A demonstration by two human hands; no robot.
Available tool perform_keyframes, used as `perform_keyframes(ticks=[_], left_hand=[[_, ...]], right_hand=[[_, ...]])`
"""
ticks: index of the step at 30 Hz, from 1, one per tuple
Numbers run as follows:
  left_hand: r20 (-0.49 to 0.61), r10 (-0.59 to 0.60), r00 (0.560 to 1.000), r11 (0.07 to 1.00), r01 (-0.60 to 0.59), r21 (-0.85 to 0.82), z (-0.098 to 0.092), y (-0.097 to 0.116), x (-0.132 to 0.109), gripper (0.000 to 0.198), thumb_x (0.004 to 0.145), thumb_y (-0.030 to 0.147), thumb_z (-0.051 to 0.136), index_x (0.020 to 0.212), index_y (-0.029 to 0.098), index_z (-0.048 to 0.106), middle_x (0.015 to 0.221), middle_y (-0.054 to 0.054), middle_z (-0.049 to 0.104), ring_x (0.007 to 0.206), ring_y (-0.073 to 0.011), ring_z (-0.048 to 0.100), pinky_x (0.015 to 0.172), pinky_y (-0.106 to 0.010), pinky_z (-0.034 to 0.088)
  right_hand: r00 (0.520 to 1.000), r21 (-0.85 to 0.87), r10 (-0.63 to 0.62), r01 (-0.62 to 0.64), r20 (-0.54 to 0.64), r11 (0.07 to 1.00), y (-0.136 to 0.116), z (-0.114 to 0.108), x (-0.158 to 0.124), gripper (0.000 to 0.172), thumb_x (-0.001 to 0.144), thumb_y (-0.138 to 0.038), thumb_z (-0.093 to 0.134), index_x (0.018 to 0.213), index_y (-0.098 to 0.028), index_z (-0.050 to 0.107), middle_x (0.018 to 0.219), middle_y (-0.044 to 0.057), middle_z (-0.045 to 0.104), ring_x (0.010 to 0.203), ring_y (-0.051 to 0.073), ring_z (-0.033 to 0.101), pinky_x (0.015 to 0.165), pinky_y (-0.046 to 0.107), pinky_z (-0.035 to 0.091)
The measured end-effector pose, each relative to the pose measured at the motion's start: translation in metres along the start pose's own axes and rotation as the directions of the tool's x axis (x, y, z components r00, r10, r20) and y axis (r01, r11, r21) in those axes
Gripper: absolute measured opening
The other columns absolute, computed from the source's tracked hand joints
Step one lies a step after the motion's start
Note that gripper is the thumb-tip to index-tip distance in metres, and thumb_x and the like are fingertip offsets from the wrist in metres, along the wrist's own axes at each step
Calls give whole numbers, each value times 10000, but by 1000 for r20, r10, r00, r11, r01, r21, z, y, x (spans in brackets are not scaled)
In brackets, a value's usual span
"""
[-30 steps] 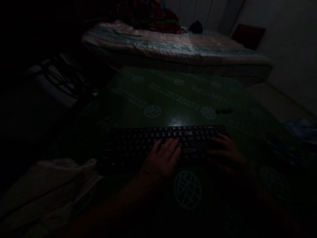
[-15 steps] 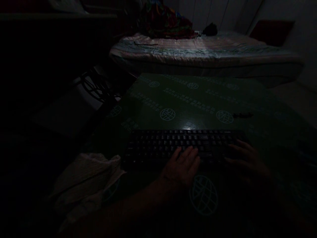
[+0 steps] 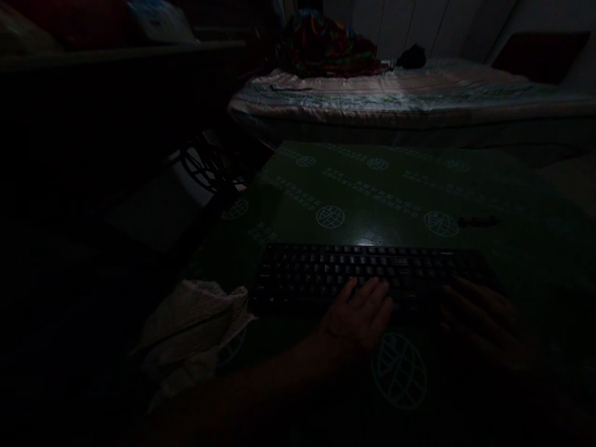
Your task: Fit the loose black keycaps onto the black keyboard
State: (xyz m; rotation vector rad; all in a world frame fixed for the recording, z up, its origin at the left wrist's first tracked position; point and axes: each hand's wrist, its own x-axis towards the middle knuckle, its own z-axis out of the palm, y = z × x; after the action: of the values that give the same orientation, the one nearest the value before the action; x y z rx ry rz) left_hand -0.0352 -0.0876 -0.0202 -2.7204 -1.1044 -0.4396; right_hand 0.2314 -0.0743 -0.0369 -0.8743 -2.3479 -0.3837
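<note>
A black computer keyboard point(image 3: 316, 270) lies flat on a green tabletop point(image 3: 298, 192) printed with globe marks. My left hand point(image 3: 357, 313) rests over the keyboard's lower middle edge, fingers stretched out and holding nothing. Over the number-pad end at the right is my right hand point(image 3: 482, 310), its fingers extended and apart; it is dim and a little smeared. Whether its fingertips touch the keys I cannot tell. A pale crumpled cloth point(image 3: 193, 329) lies left of the keyboard, beside my left forearm.
A small dark object point(image 3: 478, 221) lies on the table behind the keyboard's right end. Past the table stands a bed point(image 3: 395, 102) with a red patterned blanket point(image 3: 326, 46) on it. At the upper left is a dark shelf edge point(image 3: 139, 53). The room is very dark.
The whole view has shifted, so everything appears farther right. My right hand has moved slightly back and down from the keys; my left hand stays in place on the keyboard.
</note>
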Motion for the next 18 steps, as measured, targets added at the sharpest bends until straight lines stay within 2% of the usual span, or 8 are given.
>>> perform_keyframes(ticks=[6, 11, 18], left_hand=[[21, 9, 1000, 1000, -9, 7, 0, 0, 0, 380, 930, 225, 355, 1247, 78, 505, 1374, -172, 475, 1269, -299, 429, 991, -493, 364], [41, 11, 999, 1000, -12, 19, 1, 1, 0, 385, 920, 229, 380, 1255, 80, 498, 1384, -175, 463, 1279, -297, 419, 1002, -491, 349], [23, 5, 1000, 999, -6, 38, 5, 2, 0, 386, 921, 230, 354, 1241, 83, 512, 1371, -168, 480, 1267, -303, 428, 985, -496, 362]], right_hand=[[999, 9, -18, 18, 27, 1000, 1, 0, -2, 222, 896, -168, 502, 1100, -188, 586, 1259, 132, 576, 1290, 308, 409, 1008, 541, 393], [999, 0, -28, 28, -22, 1000, 0, 3, -2, 221, 902, -182, 480, 1093, -199, 589, 1225, 116, 604, 1276, 295, 431, 1001, 530, 403], [998, -16, -54, 55, 41, 998, 3, 6, -9, 208, 880, -163, 512, 1067, -156, 603, 1208, 153, 605, 1289, 319, 407, 996, 526, 396]])
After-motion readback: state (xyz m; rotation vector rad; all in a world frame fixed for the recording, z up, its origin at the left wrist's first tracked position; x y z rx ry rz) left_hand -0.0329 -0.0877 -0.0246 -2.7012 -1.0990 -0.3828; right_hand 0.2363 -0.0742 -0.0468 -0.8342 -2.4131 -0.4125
